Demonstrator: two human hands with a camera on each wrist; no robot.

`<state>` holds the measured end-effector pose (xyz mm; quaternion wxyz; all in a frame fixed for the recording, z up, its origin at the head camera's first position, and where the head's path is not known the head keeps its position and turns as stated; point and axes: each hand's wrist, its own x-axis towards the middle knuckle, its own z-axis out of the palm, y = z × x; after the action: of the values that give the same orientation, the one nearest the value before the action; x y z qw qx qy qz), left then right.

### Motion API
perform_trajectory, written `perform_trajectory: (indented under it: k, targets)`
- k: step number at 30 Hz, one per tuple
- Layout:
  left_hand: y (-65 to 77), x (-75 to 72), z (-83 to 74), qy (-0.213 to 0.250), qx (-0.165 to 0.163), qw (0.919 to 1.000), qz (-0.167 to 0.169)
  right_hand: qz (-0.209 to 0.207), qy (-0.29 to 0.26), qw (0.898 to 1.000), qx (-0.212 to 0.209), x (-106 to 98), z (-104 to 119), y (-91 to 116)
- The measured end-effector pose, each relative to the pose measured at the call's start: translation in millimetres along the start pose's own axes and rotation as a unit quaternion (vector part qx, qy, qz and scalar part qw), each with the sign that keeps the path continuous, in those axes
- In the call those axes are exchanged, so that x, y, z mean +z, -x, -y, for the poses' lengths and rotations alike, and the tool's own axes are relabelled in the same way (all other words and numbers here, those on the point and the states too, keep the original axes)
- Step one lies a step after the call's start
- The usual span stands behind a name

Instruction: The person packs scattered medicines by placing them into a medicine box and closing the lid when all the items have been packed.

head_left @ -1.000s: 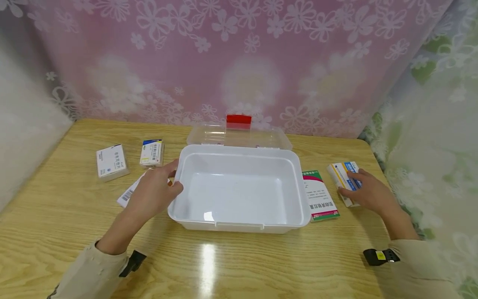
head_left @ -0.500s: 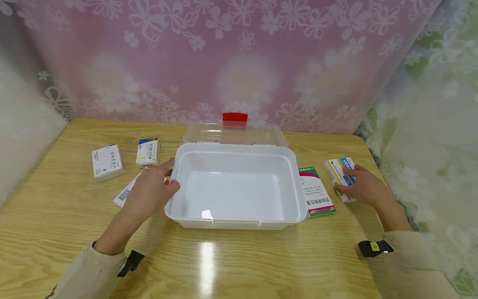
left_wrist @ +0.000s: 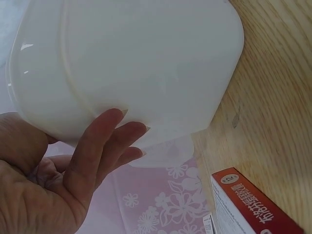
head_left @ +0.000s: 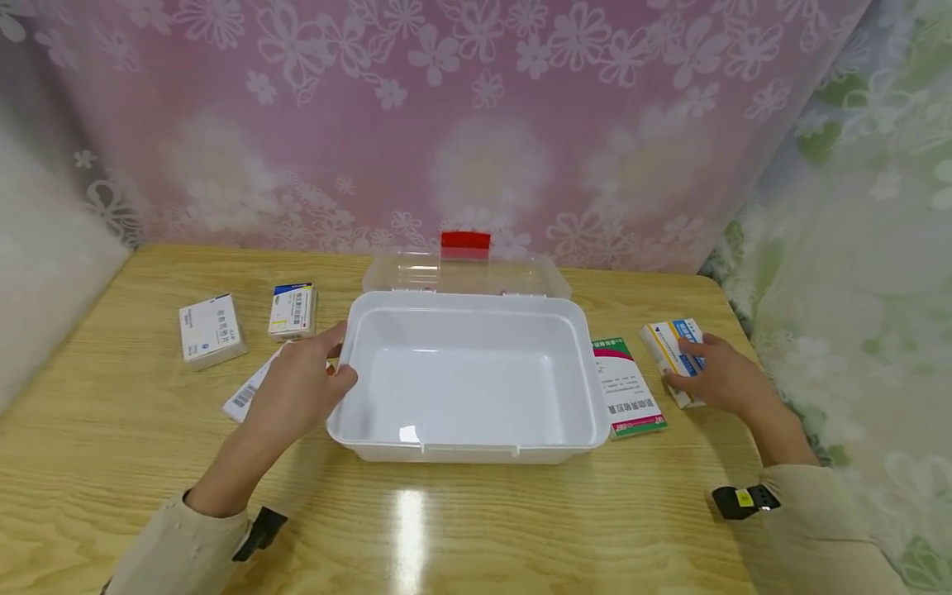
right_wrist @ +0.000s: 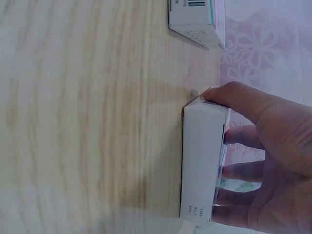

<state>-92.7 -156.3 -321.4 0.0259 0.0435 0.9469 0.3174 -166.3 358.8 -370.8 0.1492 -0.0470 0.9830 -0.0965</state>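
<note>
My left hand [head_left: 297, 380] holds the left rim of a white plastic storage box [head_left: 468, 454], thumb at the rim and fingers against its outer wall, as the left wrist view shows. The box's clear lid [head_left: 521, 273], with a red latch [head_left: 465, 241], lies open behind it. At the right, my right hand [head_left: 725, 380] grips a white, blue and orange medicine box [head_left: 669, 351] lying on the table. Its thumb is at one edge and its fingers are over the top. A green and magenta medicine box [head_left: 630, 397] lies between this one and the storage box.
Two white medicine boxes, one plain [head_left: 211, 330] and one blue-topped [head_left: 292, 310], lie at the back left. Another box with a barcode [head_left: 249, 392] is partly under my left hand. In the left wrist view a red medicine box [left_wrist: 248, 204] shows. Curtains border the wooden table [head_left: 312, 529].
The head view has shifted slightly. Both hands keep their places, and the boxes have not visibly moved on the table.
</note>
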Motion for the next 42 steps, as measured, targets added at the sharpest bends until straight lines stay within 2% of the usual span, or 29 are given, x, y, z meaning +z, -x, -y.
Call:
perform_trajectory:
  k: [18, 29, 35, 42]
  targets:
    - [-2.8, 1.8, -3.2, -0.002, 0.011, 0.9999, -0.001, -0.015, 0.01, 1.0, -0.009, 2, -6, 8]
    - [-1.4, 1.2, -0.7, 0.004, 0.011, 0.9999, -0.006, 0.003, -0.036, 0.999, -0.031, 0, -18, 2]
    - [-0.9, -0.8, -0.7, 0.003, -0.004, 1.0, -0.001, 0.008, -0.072, 0.996, -0.048, -9, -19, -2]
    - [-0.6, -0.3, 0.1, 0.005, -0.001, 1.0, -0.001, 0.006, -0.081, 0.996, -0.046, -28, -2, 10]
